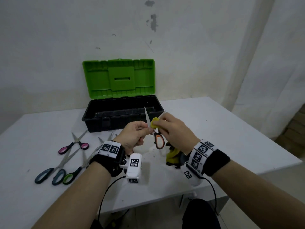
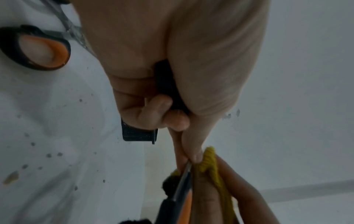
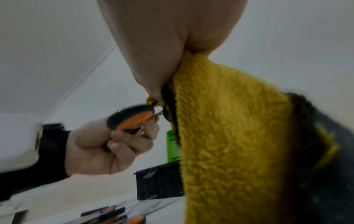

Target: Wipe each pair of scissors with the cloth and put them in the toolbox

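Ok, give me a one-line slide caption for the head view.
Left hand holds orange-handled scissors while right hand wipes a blade with yellow cloth before the open toolbox.

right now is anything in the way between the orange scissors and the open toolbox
Nothing visible. The orange scissors are held up by the left hand while the right hand presses the cloth on a blade, just in front of the toolbox, whose lid is up.
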Available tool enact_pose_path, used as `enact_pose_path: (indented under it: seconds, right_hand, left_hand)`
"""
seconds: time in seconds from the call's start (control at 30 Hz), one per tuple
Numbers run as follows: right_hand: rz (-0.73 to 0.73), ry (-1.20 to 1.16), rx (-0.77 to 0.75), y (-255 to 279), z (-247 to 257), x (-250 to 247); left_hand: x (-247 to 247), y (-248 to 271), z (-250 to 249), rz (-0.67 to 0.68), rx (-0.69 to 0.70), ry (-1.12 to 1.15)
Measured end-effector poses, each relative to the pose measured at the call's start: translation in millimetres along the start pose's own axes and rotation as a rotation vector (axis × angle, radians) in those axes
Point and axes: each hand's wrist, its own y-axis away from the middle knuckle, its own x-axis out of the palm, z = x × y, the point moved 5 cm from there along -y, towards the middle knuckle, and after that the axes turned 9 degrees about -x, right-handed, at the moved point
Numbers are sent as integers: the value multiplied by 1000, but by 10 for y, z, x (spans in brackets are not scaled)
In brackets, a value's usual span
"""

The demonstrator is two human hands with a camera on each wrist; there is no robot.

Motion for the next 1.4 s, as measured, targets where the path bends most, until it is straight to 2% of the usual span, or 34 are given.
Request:
enact_pose_path:
  seconds: [0.07,0.17,0.23,0.4,0.47,0.6,0.8,0.97,1.07,1.23,1.33,1.4]
  right_hand:
    - [-3,-3,42,19,-73,21]
    - [-97,18,267,22,-352,-109]
    - [-117,30,293,10,-365,-161]
    - [98,-4,139,-18,-21,102]
    - [134,13,199,7,-114,155]
    - [101,27,425,34,-436,75]
    - [74,-26,384,20,-382,51]
    - [175,-53,286,-28,-205,145]
    - [177,-52,290,-36,-173,183]
    - [51,-67,352,-26,-179,153]
    - [-34,-71,371,-41,-147,95]
    - [-79,-75,361,-59,-129,65]
  left_hand:
    - [13,18,-9,-1,13,-19]
    - [-22,40,7,-22,21,-94]
    - [-35,40,17,-38,26,-153]
    - [-6,21,2,-46,51,-233]
    - [8,32,11,-45,51,-250]
    - [-13,29,89,-62,-14,-210]
    - [3,3,106,-65,-132,-232]
    - [-23,-12,17,-86,-65,-320]
    - [-48,2,-46,-127,21,-369]
    - [-72,24,-106,-230,102,-224]
    - [-55,14,-66,-241,46,8]
    - [-22,2,-39,-202,-2,173]
